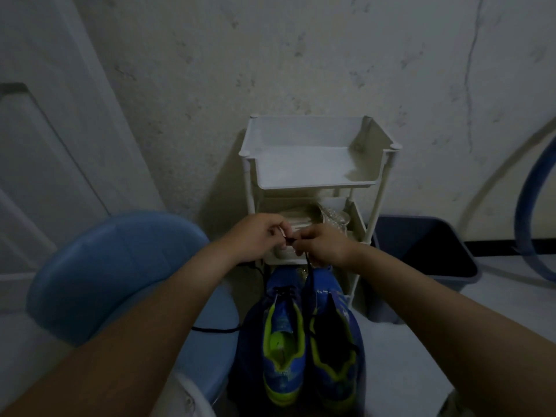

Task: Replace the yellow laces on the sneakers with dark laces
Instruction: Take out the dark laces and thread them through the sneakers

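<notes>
- Pinching a dark lace (290,241) between curled fingertips, the left hand (258,236) and the right hand (322,248) are held close together in front of the lower tiers of a white shelf rack (313,185).
- Each grip is pressed tight on the lace: the fingers are curled in, none spread, and only a short piece of lace is seen between the two hands.
- From the right hand the lace is seen hanging down to the right sneaker (334,350), across whose opening more dark lace is draped.
- The left sneaker (282,341) is set just beside it, toes toward the rack; dark lacing is seen at its front eyelets, and its yellow-green lining is exposed.
- Both sneakers are seen below the hands, between a blue stool (114,272) and a dark bin (427,251).
- A dark cord (215,329) is seen left of the left sneaker.
</notes>
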Tool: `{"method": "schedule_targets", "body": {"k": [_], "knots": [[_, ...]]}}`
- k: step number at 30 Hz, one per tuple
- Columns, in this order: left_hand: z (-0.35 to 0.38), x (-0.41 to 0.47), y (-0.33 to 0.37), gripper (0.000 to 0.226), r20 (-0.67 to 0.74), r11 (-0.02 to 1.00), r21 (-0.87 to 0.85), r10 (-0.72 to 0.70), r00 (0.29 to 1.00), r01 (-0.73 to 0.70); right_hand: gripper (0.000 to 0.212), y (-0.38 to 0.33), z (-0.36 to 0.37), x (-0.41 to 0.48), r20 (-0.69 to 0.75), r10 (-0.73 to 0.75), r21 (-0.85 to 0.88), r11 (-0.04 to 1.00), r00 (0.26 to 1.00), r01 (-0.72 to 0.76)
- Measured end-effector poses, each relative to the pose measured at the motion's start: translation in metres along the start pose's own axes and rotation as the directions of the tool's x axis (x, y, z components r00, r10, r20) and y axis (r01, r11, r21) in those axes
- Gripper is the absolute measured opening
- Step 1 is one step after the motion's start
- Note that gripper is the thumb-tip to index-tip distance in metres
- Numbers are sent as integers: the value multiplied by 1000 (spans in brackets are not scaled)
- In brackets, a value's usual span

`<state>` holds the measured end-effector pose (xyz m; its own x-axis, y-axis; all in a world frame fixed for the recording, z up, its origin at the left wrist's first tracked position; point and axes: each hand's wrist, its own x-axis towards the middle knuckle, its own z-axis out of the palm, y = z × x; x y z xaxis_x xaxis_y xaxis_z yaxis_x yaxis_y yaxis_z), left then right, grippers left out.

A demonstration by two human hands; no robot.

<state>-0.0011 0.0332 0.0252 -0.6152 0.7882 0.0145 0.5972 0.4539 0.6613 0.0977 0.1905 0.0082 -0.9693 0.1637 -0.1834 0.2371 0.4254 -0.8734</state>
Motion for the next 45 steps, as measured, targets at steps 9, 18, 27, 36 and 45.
{"method": "schedule_targets", "body": {"k": [9,18,27,36,45], "knots": [[-7,2,-22,17,10,963,202,-186,983,180,14,17,-9,3,1,-15,-318,948,1000,14],[-14,7,-47,18,-92,682,579,-490,867,447,19,30,-7,6,3,69,-565,823,998,-55],[-6,8,-62,34,211,637,730,-555,805,247,20,30,5,15,-3,66,-573,817,998,-56],[31,9,-33,18,319,991,-11,-125,939,135,35,26,24,19,-51,-23,-630,776,998,-14],[39,9,-62,23,295,980,60,-201,934,192,35,41,41,14,7,179,-662,738,984,-130]]}}
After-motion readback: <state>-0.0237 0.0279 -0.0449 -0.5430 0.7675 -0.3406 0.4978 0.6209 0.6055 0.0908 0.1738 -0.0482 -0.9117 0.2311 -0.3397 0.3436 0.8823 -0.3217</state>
